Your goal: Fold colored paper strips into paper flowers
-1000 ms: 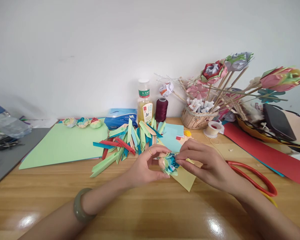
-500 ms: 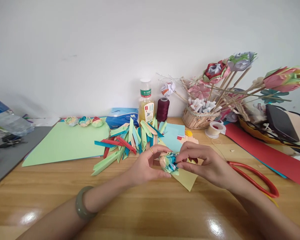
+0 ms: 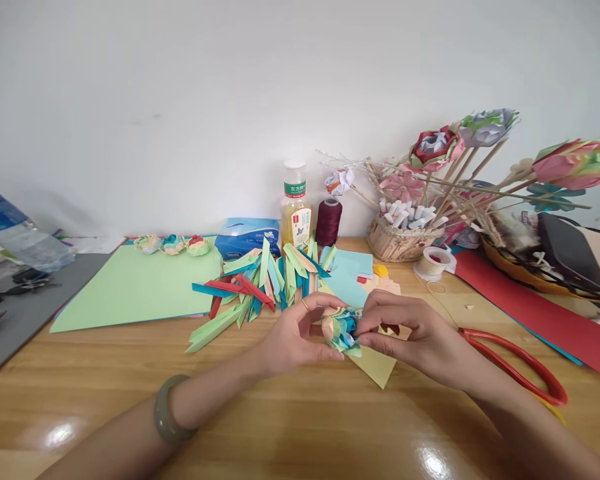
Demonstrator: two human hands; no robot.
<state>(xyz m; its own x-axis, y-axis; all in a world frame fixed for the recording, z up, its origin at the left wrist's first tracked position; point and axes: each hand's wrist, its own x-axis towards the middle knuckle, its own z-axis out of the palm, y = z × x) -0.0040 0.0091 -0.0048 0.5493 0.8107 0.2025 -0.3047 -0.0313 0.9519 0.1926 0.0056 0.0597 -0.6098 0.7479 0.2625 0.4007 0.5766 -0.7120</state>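
Note:
Between my two hands is a small paper flower (image 3: 339,331) with blue, green and peach petals. My left hand (image 3: 294,337), wearing a ring, grips it from the left with the thumb below and fingers above. From the right, the thumb and index finger of my right hand (image 3: 405,331) pinch the flower's blue petals at its edge; those fingertips are partly hidden in the petals. Under the hands lies a yellow-green paper sheet (image 3: 380,370). Just behind is a heap of folded paper strips (image 3: 253,287) in green, red, blue and peach.
Three paper flowers (image 3: 173,245) sit on green sheets (image 3: 135,287) at left. At the back stand a tissue pack (image 3: 247,238), a drink bottle (image 3: 296,207), a thread spool (image 3: 329,222) and a basket (image 3: 403,243) of paper flowers. Red-handled scissors (image 3: 517,367) and red paper (image 3: 540,313) lie right.
The whole scene has shifted slightly right and down as the camera moved. Both hands keep their hold on the paper flower, with only slight finger movement.

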